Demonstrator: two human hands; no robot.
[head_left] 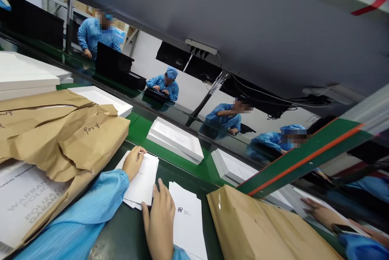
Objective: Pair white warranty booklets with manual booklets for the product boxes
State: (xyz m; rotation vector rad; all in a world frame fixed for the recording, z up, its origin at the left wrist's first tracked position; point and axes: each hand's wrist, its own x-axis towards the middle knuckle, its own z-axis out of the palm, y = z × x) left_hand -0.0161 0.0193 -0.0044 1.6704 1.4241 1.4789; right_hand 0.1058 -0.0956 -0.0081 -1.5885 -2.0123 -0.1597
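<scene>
My left hand (pixel 134 163) lies at the far edge of a stack of white printed leaflets (pixel 142 181), its fingers loosely bent and touching the paper. Beside that stack's near right corner is my right hand (pixel 160 219), fingers outstretched and apart, with nothing visible in its grasp. It partly covers a second white stack with a black logo, the logo sheets (pixel 188 223). Both stacks rest on the dark green work surface (pixel 112 231). The small print on the leaflets is too fine to read.
Torn brown paper (pixel 91 134) wraps a bundle of warranty booklets (pixel 33 199) at left. A brown paper package (pixel 258 227) stands at right. White boxes (pixel 175 138) line the green belt (pixel 139 126). A co-worker's hand (pixel 322 213) is at far right; several people in blue sit or stand beyond.
</scene>
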